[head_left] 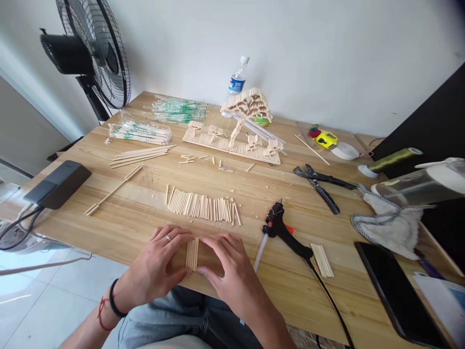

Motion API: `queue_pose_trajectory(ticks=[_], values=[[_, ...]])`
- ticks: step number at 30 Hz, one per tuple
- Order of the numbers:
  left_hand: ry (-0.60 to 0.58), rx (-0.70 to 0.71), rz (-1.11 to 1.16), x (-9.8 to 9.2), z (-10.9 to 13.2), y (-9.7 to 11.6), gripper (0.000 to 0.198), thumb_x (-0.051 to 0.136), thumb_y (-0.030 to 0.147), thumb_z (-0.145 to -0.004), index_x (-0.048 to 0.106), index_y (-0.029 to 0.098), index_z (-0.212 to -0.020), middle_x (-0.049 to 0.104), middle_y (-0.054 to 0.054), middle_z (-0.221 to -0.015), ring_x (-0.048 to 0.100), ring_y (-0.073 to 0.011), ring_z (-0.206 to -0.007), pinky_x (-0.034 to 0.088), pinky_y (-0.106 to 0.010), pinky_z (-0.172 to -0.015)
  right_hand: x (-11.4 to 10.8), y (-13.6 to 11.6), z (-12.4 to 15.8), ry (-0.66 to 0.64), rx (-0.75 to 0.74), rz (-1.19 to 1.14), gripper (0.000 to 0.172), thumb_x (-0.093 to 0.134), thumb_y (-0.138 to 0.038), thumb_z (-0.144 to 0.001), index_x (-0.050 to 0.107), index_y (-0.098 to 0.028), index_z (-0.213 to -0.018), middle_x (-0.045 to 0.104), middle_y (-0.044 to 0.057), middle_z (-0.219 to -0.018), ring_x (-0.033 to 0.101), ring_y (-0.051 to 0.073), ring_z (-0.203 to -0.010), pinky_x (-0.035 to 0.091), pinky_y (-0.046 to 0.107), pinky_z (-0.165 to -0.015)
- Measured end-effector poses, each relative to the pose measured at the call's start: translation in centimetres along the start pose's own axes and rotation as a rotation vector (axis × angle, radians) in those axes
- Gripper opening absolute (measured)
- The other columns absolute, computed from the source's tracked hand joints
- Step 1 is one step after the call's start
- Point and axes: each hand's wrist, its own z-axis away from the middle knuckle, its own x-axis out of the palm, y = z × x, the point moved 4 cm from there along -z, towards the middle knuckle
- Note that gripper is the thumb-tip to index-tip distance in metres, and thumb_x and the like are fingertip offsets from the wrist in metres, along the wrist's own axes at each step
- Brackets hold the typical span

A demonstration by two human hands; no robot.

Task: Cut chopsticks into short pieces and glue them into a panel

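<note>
Left hand (154, 264): thumb and fingertips closed on the left edge of the stick panel; ring on one finger, black band and red cord at wrist.
Right hand (232, 261): thumb and fingertips closed on the right edge of the same panel.
Stick panel (192, 254): thin round wooden sticks, side by side, small ribbed rectangle; between the hands at the table's near edge.
Loose row (199, 205): short cut sticks, uneven fan, just beyond the hands.
Glue gun (285, 232): black plastic, orange trigger, translucent glue stick in its rear; right of the right hand.
Second panel (321, 261): flat, ribbed, near the gun's handle.
Model (236, 144): ribbed stick base, curved canopy on top.
Table (125, 232): smooth, wood-grained.
</note>
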Motion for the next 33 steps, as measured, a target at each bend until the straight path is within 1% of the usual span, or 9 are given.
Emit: queue_pose_trajectory(ticks=[5,11,14,17,21,26,33], values=[[-0.011,0.002,-0.018,0.16,0.01,0.16,0.058,0.076,0.019,-0.091,0.050,0.025,-0.143,0.068,-0.010,-0.136,0.058,-0.0322,-0.122,0.045,-0.050,-0.105,0.01,-0.04,-0.07,0.006,-0.012,0.004,0.066,0.091,0.000,-0.075,0.060,-0.022,-0.129,0.075,0.008,-0.112,0.068,0.032,-0.108,0.056,0.055,-0.097],[0.019,-0.002,-0.035,0.16,0.00,0.29,0.063,0.075,0.020,-0.089,0.049,0.024,-0.146,0.070,-0.011,-0.133,0.058,-0.0344,-0.124,0.047,-0.052,-0.104,0.11,0.24,0.14,0.009,-0.002,-0.017,0.067,0.089,0.001,-0.077,0.059,-0.025,-0.131,0.075,0.007,-0.114,0.067,0.032,-0.110,0.055,0.056,-0.100],[0.000,-0.012,-0.035,0.18,-0.01,0.28,0.064,0.073,0.021,-0.091,0.046,0.025,-0.149,0.069,-0.011,-0.135,0.057,-0.0350,-0.126,0.046,-0.053,-0.105,0.24,0.42,0.22,0.015,0.001,-0.030,0.069,0.088,0.001,-0.077,0.057,-0.026,-0.133,0.075,0.007,-0.116,0.067,0.032,-0.111,0.055,0.056,-0.100],[-0.029,-0.022,-0.037,0.27,-0.01,0.18,0.068,0.075,0.022,-0.089,0.045,0.026,-0.150,0.068,-0.012,-0.136,0.056,-0.0362,-0.128,0.045,-0.055,-0.108,0.21,0.45,0.20,0.015,0.007,-0.030,0.069,0.088,0.001,-0.078,0.057,-0.026,-0.133,0.074,0.008,-0.117,0.067,0.032,-0.112,0.056,0.057,-0.100],[-0.021,-0.013,-0.054,0.34,0.05,0.13,0.071,0.075,0.022,-0.090,0.042,0.026,-0.152,0.070,-0.011,-0.133,0.056,-0.0364,-0.128,0.045,-0.054,-0.107,0.06,0.33,0.09,-0.012,0.028,-0.048,0.065,0.085,-0.001,-0.081,0.057,-0.027,-0.134,0.074,0.008,-0.119,0.067,0.033,-0.113,0.055,0.059,-0.102],[0.010,-0.004,-0.058,0.38,0.06,0.18,0.070,0.075,0.020,-0.090,0.044,0.026,-0.153,0.073,-0.009,-0.129,0.057,-0.0355,-0.128,0.045,-0.052,-0.107,0.01,0.29,0.10,-0.020,0.033,-0.065,0.066,0.084,0.000,-0.082,0.057,-0.028,-0.135,0.074,0.008,-0.119,0.068,0.034,-0.114,0.054,0.060,-0.104],[0.007,-0.017,-0.059,0.34,-0.43,0.38,0.068,0.076,0.018,-0.086,0.048,0.025,-0.148,0.076,-0.008,-0.124,0.058,-0.0354,-0.126,0.046,-0.051,-0.105,0.04,0.48,0.03,-0.015,0.048,-0.067,0.066,0.087,0.003,-0.078,0.060,-0.025,-0.131,0.074,0.008,-0.115,0.066,0.033,-0.112,0.055,0.058,-0.101]])
